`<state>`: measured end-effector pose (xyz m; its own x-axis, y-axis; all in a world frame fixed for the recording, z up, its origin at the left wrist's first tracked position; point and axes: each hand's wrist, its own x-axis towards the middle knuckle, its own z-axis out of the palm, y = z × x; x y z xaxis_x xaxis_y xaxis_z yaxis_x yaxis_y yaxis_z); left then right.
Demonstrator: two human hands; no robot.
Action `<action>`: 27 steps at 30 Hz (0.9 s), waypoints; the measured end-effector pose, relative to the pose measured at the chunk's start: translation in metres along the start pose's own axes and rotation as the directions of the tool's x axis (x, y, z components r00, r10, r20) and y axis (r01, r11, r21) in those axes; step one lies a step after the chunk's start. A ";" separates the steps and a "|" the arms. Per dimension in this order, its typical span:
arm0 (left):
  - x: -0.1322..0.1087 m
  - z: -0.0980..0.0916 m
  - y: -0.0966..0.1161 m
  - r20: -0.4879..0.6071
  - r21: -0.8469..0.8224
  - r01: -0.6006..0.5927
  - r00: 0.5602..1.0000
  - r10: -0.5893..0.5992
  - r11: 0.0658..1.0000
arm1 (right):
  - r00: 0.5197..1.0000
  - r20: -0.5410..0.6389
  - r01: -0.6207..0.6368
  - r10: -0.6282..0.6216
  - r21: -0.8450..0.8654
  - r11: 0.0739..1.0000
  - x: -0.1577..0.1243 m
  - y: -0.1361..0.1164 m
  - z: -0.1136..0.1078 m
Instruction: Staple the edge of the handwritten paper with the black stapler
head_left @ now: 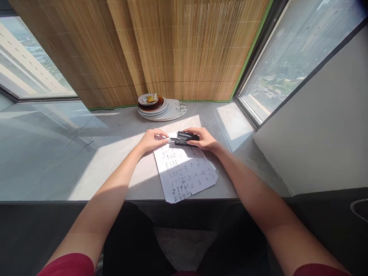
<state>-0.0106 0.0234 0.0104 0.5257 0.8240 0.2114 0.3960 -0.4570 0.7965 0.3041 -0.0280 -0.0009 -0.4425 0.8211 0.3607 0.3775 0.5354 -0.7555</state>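
A black stapler (pixel 188 136) lies over the top of some handwritten paper sheets (pixel 184 168), its upper arm raised from its base. My right hand (pixel 203 138) grips the stapler's right end between thumb and fingers. At the stapler's left end, my left hand (pixel 153 140) has thumb and index finger pinched together. A thin dark and silvery piece (pixel 173 140) sticks out from the stapler to those fingertips. Whether it is a part of the stapler or a strip of staples is too small to tell. The sheets overlap, and their lower corner reaches past the ledge's front edge.
Behind the hands, stacked plates (pixel 152 111) stand on a large oval plate (pixel 176 111), with a small yellow packet (pixel 151 99) on top. A bamboo blind (pixel 172 50) hangs behind the grey ledge (pixel 115 168). Windows flank it, and a white wall (pixel 316 115) rises on the right.
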 end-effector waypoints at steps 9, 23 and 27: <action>0.001 -0.001 -0.006 -0.031 0.029 -0.004 1.000 0.005 1.000 | 0.999 -0.028 -0.019 0.021 0.043 0.999 -0.001 0.004 -0.003; 0.001 0.020 0.013 -0.057 -0.108 -0.205 0.978 0.200 0.973 | 0.991 -0.084 0.117 -0.106 0.132 0.984 0.001 -0.021 0.017; 0.002 0.022 0.013 -0.096 -0.150 -0.188 0.980 0.175 0.971 | 0.988 -0.107 0.127 -0.108 0.187 0.974 0.001 -0.024 0.018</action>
<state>0.0124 0.0113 0.0085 0.5120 0.7595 0.4013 0.1728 -0.5487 0.8180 0.2804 -0.0439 0.0078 -0.3909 0.7748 0.4968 0.1592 0.5886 -0.7926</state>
